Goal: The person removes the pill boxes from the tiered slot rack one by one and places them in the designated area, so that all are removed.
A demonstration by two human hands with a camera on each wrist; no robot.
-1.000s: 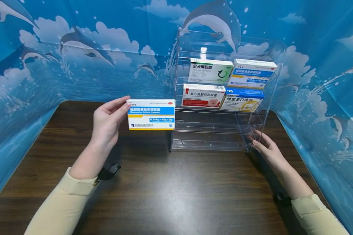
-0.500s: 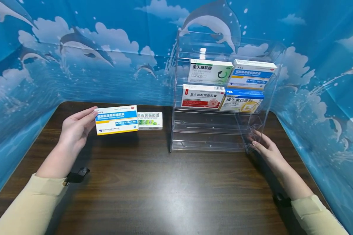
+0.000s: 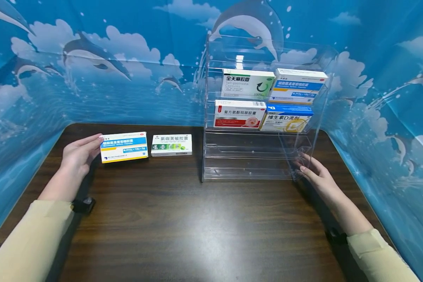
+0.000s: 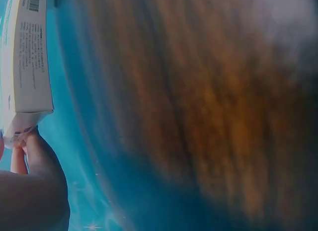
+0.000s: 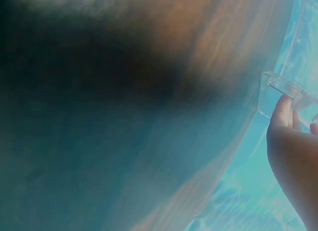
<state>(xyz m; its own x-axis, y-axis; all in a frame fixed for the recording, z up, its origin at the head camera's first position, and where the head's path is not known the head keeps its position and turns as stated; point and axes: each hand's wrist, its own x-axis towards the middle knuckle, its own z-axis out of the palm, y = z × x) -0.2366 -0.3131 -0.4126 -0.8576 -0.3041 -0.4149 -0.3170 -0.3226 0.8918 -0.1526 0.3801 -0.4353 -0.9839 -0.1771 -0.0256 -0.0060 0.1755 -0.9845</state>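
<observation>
At the table's left, my left hand [image 3: 78,154] pinches the left end of a white, blue and yellow medicine box [image 3: 124,147]. Its printed front faces me, close beside a white and green medicine box [image 3: 171,145] on the table. In the left wrist view the held medicine box [image 4: 31,62] shows a printed side, with the fingers at its lower end. My right hand [image 3: 319,176] holds the lower right side of a clear tiered display rack [image 3: 246,173]. The right wrist view has the thumb against the clear rack edge [image 5: 280,84], other fingers partly hidden.
The rack's upper tiers bear a green-and-white box [image 3: 247,84], a matching blue-and-yellow box [image 3: 297,87], a red-and-white box [image 3: 239,114] and a vitamin D box [image 3: 286,118]. A dolphin-print curtain [image 3: 127,90] surrounds the dark wooden table [image 3: 183,219].
My left hand has carried the blue-and-yellow medicine box left and slightly down from beside the rack, uncovering the white-and-green box. My right hand stays at the rack.
</observation>
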